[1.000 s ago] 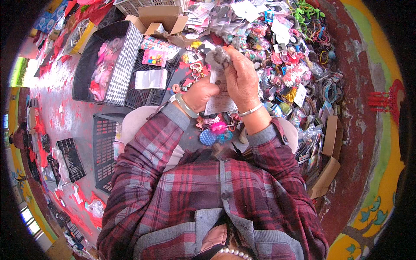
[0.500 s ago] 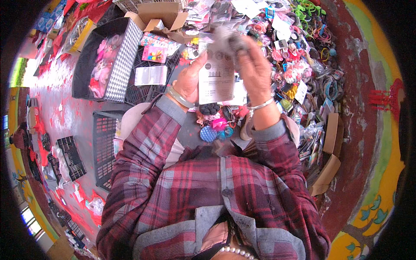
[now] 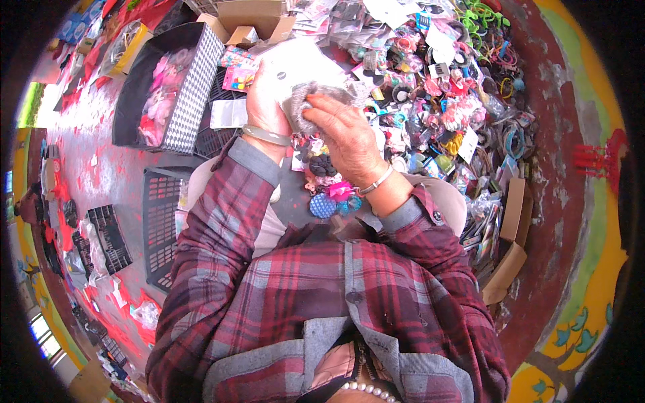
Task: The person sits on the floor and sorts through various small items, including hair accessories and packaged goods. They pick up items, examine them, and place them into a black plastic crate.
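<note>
My left hand (image 3: 264, 107) grips a white card (image 3: 299, 59) by its left edge, with a small dark hole or dot near the card's middle. Against the card's lower part, the fingers of my right hand (image 3: 353, 144) press a grey fluffy piece (image 3: 301, 106) that looks like a furry hair tie. Part of the piece is hidden under those fingers. Just below both hands lie a dark braided hair band (image 3: 321, 165), a bright pink bow (image 3: 340, 191) and a blue round hair ornament (image 3: 322, 206).
A large heap of hair accessories (image 3: 437, 121) spreads to the right, beside an open cardboard box (image 3: 514, 208). At left are a houndstooth-patterned box (image 3: 195, 87) with pink pieces and a black plastic crate (image 3: 160, 228). Another cardboard box (image 3: 252, 15) stands at the back.
The card has turned from its printed side to its plain white side and tilted. My right hand has come down and left, bringing the grey fluffy piece onto the card.
</note>
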`<state>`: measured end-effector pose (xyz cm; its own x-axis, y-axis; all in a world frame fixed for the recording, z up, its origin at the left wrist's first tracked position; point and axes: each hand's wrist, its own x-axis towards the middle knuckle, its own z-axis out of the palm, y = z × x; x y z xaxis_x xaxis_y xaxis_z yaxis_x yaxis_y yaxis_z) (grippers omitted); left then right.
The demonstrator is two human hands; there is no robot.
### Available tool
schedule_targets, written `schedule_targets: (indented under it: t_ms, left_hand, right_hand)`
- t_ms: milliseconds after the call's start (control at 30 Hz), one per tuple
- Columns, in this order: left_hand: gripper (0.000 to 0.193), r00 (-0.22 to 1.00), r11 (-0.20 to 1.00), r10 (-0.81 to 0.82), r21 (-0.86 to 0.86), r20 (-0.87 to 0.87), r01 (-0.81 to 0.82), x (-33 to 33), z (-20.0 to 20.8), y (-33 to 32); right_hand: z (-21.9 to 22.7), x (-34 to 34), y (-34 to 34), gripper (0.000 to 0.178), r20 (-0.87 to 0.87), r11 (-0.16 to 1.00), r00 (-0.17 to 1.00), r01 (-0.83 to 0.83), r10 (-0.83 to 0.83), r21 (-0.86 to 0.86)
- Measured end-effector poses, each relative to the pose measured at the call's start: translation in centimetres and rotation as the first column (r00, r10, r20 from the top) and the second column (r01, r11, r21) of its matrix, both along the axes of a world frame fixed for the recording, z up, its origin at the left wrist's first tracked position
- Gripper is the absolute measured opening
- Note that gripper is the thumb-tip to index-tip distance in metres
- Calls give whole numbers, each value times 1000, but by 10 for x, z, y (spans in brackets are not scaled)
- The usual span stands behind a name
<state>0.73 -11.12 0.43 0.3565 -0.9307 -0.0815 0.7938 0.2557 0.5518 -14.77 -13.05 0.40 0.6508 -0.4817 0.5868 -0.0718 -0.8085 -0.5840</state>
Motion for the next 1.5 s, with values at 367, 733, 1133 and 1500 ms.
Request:
schedule_targets:
  t_ms: [367,733,1133,1500]
  left_hand:
    - [34,919,927,372,8,128,-376,46,30,36]
    - [19,325,443,640,11,697,-896,194,7,303]
    - [33,110,285,-805,543,583,-790,141,-195,475]
    - [37,14,182,-975,836,221,-517,137,-337,463]
  right_hand:
    - [-41,-15,-39,27,-142,801,940,338,-309,495]
    - [-79,-13,-37,29,-111,792,975,222,-194,569]
    - [-114,-21,-22,33,-530,906,825,358,-195,224]
    - [-156,-53,-42,32,-604,775,774,497,-192,390]
